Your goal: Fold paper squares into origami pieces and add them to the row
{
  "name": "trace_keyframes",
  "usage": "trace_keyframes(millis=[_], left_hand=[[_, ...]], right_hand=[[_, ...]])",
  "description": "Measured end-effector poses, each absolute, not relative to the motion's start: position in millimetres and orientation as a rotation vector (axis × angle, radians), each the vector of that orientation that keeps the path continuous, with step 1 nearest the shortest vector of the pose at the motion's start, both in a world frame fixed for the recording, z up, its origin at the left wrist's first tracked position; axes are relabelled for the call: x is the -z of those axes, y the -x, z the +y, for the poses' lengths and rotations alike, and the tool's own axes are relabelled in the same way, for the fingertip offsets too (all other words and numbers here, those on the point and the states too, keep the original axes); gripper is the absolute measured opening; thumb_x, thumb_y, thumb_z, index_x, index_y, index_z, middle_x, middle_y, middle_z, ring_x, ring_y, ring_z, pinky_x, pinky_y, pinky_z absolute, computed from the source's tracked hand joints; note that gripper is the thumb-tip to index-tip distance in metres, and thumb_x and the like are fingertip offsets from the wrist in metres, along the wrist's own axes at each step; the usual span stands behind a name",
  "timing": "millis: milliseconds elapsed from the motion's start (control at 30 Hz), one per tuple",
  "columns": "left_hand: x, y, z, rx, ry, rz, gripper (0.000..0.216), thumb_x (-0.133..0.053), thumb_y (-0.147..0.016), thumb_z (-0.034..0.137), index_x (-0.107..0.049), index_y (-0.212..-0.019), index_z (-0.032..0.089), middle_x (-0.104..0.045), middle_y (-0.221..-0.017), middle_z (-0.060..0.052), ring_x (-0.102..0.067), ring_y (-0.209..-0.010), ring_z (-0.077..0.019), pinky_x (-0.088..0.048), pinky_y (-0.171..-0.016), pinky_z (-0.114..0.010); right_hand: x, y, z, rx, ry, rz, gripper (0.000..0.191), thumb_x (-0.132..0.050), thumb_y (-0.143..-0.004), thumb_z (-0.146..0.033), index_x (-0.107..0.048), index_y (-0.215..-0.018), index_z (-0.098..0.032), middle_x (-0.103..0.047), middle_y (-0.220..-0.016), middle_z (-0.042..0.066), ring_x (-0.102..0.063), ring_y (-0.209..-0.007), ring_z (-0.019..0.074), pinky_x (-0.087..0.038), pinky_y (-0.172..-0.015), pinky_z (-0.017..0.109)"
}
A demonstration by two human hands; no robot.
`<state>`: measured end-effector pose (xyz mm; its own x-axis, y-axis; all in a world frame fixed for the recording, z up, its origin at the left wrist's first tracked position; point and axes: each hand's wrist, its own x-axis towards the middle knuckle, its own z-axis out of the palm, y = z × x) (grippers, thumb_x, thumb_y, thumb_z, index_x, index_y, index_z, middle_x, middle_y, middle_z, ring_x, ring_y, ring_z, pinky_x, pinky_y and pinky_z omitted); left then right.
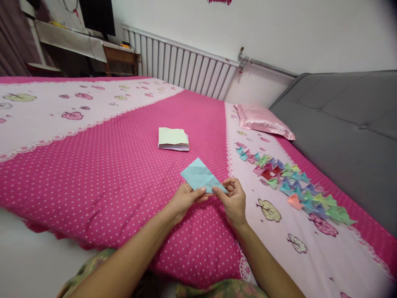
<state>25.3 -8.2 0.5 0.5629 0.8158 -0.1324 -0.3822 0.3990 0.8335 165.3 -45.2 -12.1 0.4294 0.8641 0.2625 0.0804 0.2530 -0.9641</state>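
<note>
Between my two hands is a light blue sheet of origami paper [200, 176], creased and folded along its lower edge. My left hand [186, 198] pinches that edge with the thumb on top and fingers beneath. At the paper's right corner, my right hand [232, 198] grips it, thumb pressed on the front and fingers curled behind. Beyond the hands, a stack of square paper [173, 138] with a pale green sheet on top lies on the pink bedspread. To the right sit rows of small folded paper boats [288, 178] in many colours.
The dotted pink bedspread [124, 165] spreads under everything. A pink satin pillow [263, 121] rests near the grey headboard [344, 124]. Along the wall runs a white radiator [186, 62]. A desk [120, 54] with a dark monitor [97, 16] stands at the back left.
</note>
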Motion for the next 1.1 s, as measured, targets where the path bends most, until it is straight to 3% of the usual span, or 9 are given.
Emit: trace_keyframes(millis=[200, 433, 700, 833, 900, 1000, 1100], left_hand=[[-2, -23, -5, -0.797, -0.882, 0.542, 0.024, -0.065, -0.072, 0.026, -0.068, -0.088, 0.009, -0.069, -0.090, -0.014, -0.065, -0.079, -0.0166, -0.048, -0.072, -0.021], [-1, -21, 0, -0.855, -0.878, 0.579, 0.021, -0.064, -0.073, 0.026, -0.067, -0.087, 0.011, -0.069, -0.092, -0.012, -0.064, -0.082, -0.0157, -0.048, -0.070, -0.019], [1, -19, 3, -0.949, -0.845, 0.838, 0.019, -0.072, -0.063, 0.025, -0.062, -0.063, 0.008, -0.067, -0.060, -0.010, -0.061, -0.050, -0.0114, -0.045, -0.049, -0.018], [-1, -19, 1, -0.933, -0.939, 0.857, 0.020, -0.074, -0.061, 0.024, -0.061, -0.059, 0.009, -0.066, -0.055, -0.009, -0.058, -0.044, -0.0100, -0.044, -0.046, -0.018], [-2, -20, 0, -0.895, -0.995, 0.855, 0.020, -0.074, -0.060, 0.024, -0.061, -0.058, 0.009, -0.065, -0.053, -0.008, -0.056, -0.042, -0.0090, -0.044, -0.045, -0.017], [-2, -21, -2, -0.845, -1.056, 0.835, 0.020, -0.073, -0.060, 0.024, -0.061, -0.056, 0.009, -0.065, -0.052, -0.007, -0.055, -0.041, -0.0086, -0.044, -0.045, -0.018], [-2, -21, -2, -0.835, -1.083, 0.817, 0.020, -0.073, -0.060, 0.025, -0.061, -0.055, 0.010, -0.065, -0.051, -0.006, -0.055, -0.041, -0.0087, -0.044, -0.045, -0.018]], right_hand=[[10, -168, -44, -0.818, 1.150, -0.951, 0.036, -0.069, -0.067, -0.029, -0.044, -0.091, -0.021, -0.057, -0.055, -0.007, -0.058, -0.048, 0.0114, -0.046, -0.049, 0.022], [11, -169, -43, -0.838, 1.144, -0.921, 0.033, -0.067, -0.069, -0.032, -0.047, -0.092, -0.019, -0.060, -0.055, -0.005, -0.063, -0.048, 0.0140, -0.047, -0.045, 0.021], [13, -170, -42, -0.793, 1.161, -0.922, 0.031, -0.067, -0.070, -0.033, -0.049, -0.091, -0.019, -0.059, -0.056, -0.005, -0.061, -0.049, 0.0131, -0.047, -0.047, 0.021], [13, -171, -42, -0.781, 1.179, -0.961, 0.032, -0.068, -0.070, -0.031, -0.054, -0.095, -0.018, -0.055, -0.054, -0.007, -0.056, -0.050, 0.0093, -0.045, -0.052, 0.020], [14, -171, -42, -0.850, 1.176, -0.963, 0.033, -0.068, -0.069, -0.031, -0.058, -0.096, -0.017, -0.060, -0.060, -0.004, -0.057, -0.055, 0.0102, -0.045, -0.055, 0.021], [14, -171, -43, -0.946, 1.164, -0.945, 0.026, -0.069, -0.067, -0.033, -0.063, -0.086, -0.016, -0.066, -0.071, 0.000, -0.060, -0.060, 0.0126, -0.048, -0.059, 0.024], [15, -171, -42, -0.953, 1.169, -0.926, 0.019, -0.071, -0.065, -0.031, -0.065, -0.073, -0.016, -0.066, -0.067, 0.000, -0.059, -0.057, 0.0124, -0.047, -0.057, 0.024]])
